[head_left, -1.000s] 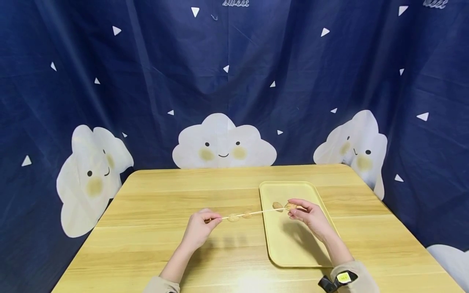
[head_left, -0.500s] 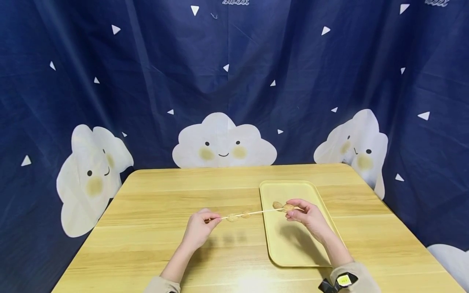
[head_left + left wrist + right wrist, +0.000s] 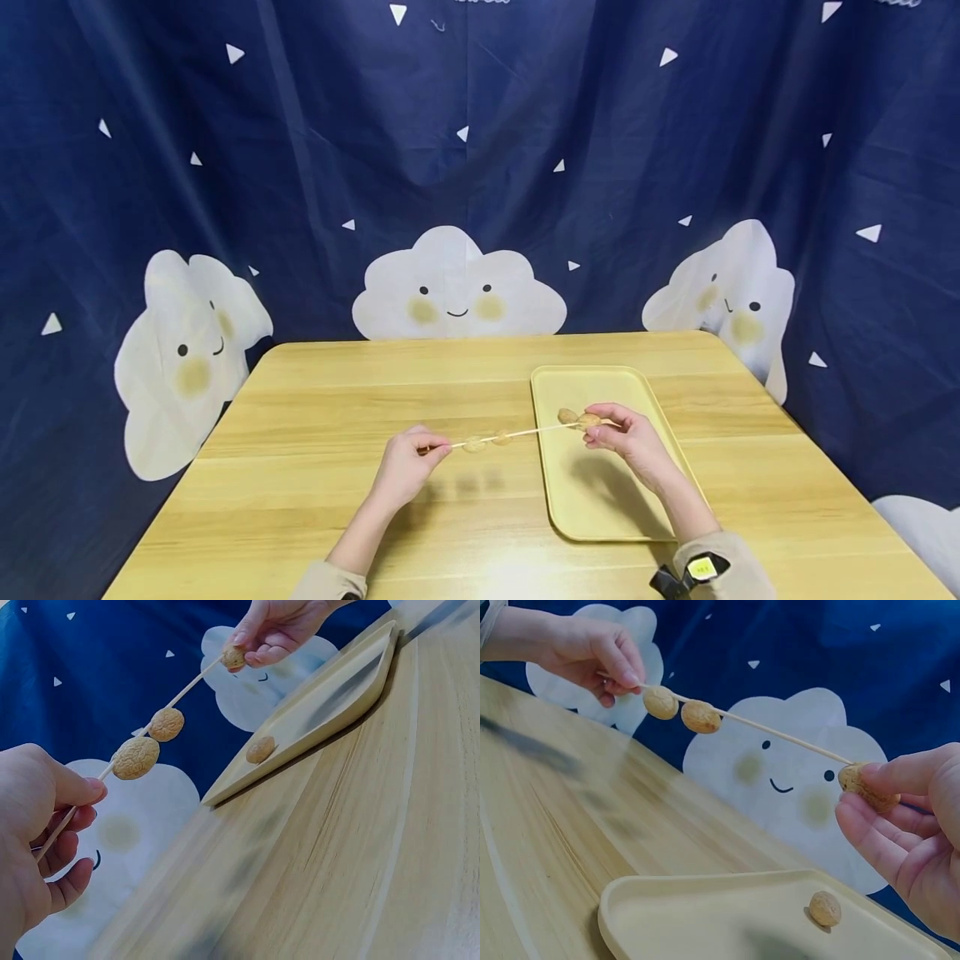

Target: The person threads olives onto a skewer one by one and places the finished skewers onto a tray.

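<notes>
My left hand (image 3: 408,467) pinches a thin wooden skewer (image 3: 787,739) near its left end, with the rear part crossing the palm. Two brown wrinkled balls, a nearer one (image 3: 136,758) and a farther one (image 3: 166,724), are threaded close to that hand. At the skewer's far tip, my right hand (image 3: 637,450) holds a third wrinkled ball (image 3: 866,789) between thumb and fingers. The tip meets this ball; whether it has gone in cannot be told. A fourth ball (image 3: 825,908) lies in the yellow tray (image 3: 555,475), below the right hand.
The tray stands on the right half of a wooden table (image 3: 322,517), with its raised rim all round. A dark blue curtain (image 3: 465,192) printed with clouds hangs behind the table. A watch-like device (image 3: 702,568) sits on the right wrist.
My right hand has shifted slightly left with its ball, bringing it onto the skewer's tip. The left hand and the two threaded balls have barely moved. The head view has tilted down a little.
</notes>
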Motion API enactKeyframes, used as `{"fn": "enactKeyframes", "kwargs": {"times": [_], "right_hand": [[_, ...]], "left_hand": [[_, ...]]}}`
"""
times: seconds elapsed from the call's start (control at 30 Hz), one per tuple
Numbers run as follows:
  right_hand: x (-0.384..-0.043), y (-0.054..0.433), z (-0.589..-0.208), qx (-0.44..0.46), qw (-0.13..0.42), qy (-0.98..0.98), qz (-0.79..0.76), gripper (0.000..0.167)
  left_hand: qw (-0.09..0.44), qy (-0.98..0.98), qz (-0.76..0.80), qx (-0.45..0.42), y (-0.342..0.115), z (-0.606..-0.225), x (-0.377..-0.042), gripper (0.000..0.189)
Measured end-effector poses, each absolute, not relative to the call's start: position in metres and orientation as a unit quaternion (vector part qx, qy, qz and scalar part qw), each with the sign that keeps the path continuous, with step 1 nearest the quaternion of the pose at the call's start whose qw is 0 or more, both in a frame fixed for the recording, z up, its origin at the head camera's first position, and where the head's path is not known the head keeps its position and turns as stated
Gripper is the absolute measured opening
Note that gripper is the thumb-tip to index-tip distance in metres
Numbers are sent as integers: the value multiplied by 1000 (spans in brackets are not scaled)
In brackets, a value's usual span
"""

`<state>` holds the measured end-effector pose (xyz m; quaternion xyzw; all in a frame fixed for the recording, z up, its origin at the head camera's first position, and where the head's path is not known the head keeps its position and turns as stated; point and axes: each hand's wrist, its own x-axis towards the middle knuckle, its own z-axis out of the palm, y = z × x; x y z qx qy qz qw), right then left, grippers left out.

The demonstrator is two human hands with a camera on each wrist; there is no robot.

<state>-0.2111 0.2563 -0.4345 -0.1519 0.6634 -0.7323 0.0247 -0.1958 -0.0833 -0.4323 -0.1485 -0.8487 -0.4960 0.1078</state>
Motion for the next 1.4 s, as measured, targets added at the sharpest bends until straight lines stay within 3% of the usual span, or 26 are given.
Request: {"fn": "enactKeyframes", "kwargs": {"times": [0.73,1.23,1.4], "right_hand": [[-205,243,-428,-170,-5,699,-695,41],[-204,245,-425,-174,-8,698,-695,30],[-203,242,-423,-183,-10,703,-687,36]], "left_hand": [[108,-855,-486,-147,-77,-431,-194,4],[97,-836,-515,-160,-75,-434,-196,5],[87,-831,-526,-158,-74,-433,-195,6]]}}
